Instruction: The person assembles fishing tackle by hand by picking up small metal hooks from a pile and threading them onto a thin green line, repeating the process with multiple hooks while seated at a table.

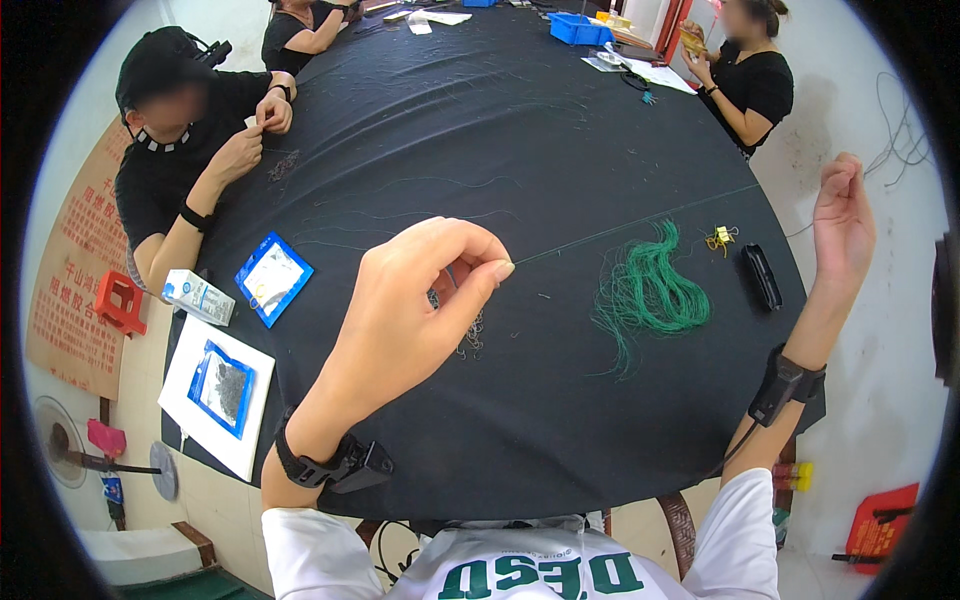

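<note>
Going by the head view, a thin green thread [575,243] looks separated out and stretched taut, pinched by the left hand [410,300] and seemingly clamped in the right hand [845,220] too, while loads seems left unused in the wavy bright-green thread bundle [662,290] on the black cloth-covered table [560,420].

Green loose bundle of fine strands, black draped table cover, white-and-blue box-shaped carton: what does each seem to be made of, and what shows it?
Green loose bundle of fine strands: probably thread, fibre uncertain; thin, flexible, slightly glossy strands fan out.
Black draped table cover: likely fabric, mostly matt; soft creases and ripples.
White-and-blue box-shaped carton: probably paperboard; flat printed faces, straight edges. Any coating is unclear.
</note>
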`<act>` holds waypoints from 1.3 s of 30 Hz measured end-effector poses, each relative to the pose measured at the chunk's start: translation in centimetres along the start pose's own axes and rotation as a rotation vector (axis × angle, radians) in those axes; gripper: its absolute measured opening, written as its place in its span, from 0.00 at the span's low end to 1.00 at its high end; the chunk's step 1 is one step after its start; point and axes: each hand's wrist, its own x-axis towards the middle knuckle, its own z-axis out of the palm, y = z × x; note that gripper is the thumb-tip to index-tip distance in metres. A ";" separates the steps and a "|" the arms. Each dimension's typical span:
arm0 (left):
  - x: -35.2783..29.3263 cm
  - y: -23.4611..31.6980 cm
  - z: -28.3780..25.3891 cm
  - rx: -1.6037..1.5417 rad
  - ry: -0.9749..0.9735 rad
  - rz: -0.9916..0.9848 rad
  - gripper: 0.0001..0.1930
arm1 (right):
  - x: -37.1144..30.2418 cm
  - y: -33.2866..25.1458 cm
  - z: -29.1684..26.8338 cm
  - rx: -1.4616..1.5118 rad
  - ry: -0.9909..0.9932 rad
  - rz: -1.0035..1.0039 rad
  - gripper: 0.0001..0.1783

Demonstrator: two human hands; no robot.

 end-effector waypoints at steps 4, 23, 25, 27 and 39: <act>0.1 0.0 -0.2 0.094 0.029 0.083 0.02 | -0.4 -0.9 0.5 -0.471 0.350 -0.071 0.14; -0.5 1.4 1.0 0.257 0.137 0.474 0.09 | -4.9 14.9 13.0 -0.825 -0.178 0.822 0.14; -0.6 1.8 1.1 0.244 0.132 0.487 0.09 | -5.1 14.8 13.0 -0.754 -0.241 0.764 0.09; -0.7 2.1 1.0 0.234 0.126 0.499 0.10 | -5.2 14.7 13.5 -0.803 -0.236 0.728 0.07; -1.0 2.9 0.9 0.204 0.111 0.510 0.12 | -5.8 14.7 13.9 -0.862 -0.241 0.584 0.03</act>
